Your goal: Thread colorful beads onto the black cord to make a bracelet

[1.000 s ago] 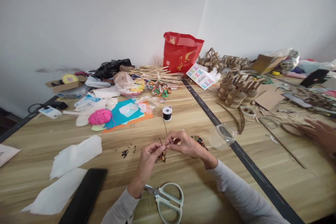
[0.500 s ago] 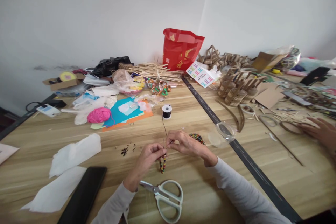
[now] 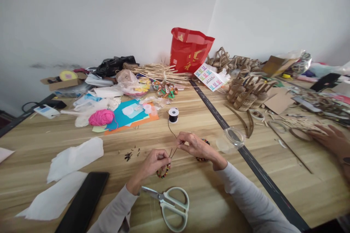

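My left hand (image 3: 153,162) pinches a short strand of coloured beads (image 3: 163,171) that hangs just below its fingers, close to the wooden table (image 3: 191,116). My right hand (image 3: 194,145) pinches the thin black cord (image 3: 172,151) that runs between the two hands. The cord leads back to a small black spool (image 3: 173,115) standing farther up the table. A second beaded piece (image 3: 203,141) lies partly hidden under my right hand. Pale green scissors (image 3: 171,205) lie shut near the front edge, between my forearms.
Cut black cord bits (image 3: 130,154) lie left of my hands. White tissue sheets (image 3: 73,158), a black phone (image 3: 82,205), a pink yarn ball (image 3: 101,117), a clear lid (image 3: 234,136) and a red bag (image 3: 190,51) surround them. Another person's hand (image 3: 332,140) rests at the right.
My hands have drawn apart and lowered slightly, the left moving down with the bead strand, the right staying up with the cord end. The view shifted a little.
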`<act>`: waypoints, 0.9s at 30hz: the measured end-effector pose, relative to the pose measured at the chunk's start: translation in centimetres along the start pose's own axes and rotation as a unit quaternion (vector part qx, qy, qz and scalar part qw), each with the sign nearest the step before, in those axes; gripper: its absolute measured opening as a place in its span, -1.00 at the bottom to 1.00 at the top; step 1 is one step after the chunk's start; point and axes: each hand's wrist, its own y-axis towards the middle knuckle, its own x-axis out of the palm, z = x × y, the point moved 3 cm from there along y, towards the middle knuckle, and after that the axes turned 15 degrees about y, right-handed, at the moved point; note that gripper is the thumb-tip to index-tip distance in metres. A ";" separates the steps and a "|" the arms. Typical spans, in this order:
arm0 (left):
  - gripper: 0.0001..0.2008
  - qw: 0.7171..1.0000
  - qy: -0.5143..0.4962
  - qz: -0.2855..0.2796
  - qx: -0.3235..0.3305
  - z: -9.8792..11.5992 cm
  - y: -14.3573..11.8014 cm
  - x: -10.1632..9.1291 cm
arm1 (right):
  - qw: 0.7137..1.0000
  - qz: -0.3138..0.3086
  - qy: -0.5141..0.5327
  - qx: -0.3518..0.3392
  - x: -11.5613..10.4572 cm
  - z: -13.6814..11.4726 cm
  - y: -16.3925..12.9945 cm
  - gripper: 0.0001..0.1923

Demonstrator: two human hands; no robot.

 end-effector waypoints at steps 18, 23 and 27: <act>-0.71 0.989 -0.116 0.086 -0.017 -0.4 -1.2 1.1 | 0.999 -0.028 0.033 0.020 3.9 -1.6 -0.2 -0.85; -0.70 0.988 -0.128 0.083 -0.026 -0.5 -2.2 0.9 | 0.997 -0.050 0.049 0.016 4.5 -1.8 -0.3 -0.86; -0.68 0.988 -0.134 0.063 -0.033 -1.4 -2.8 1.0 | 0.997 -0.073 0.031 -0.002 4.9 -2.0 -0.5 -0.86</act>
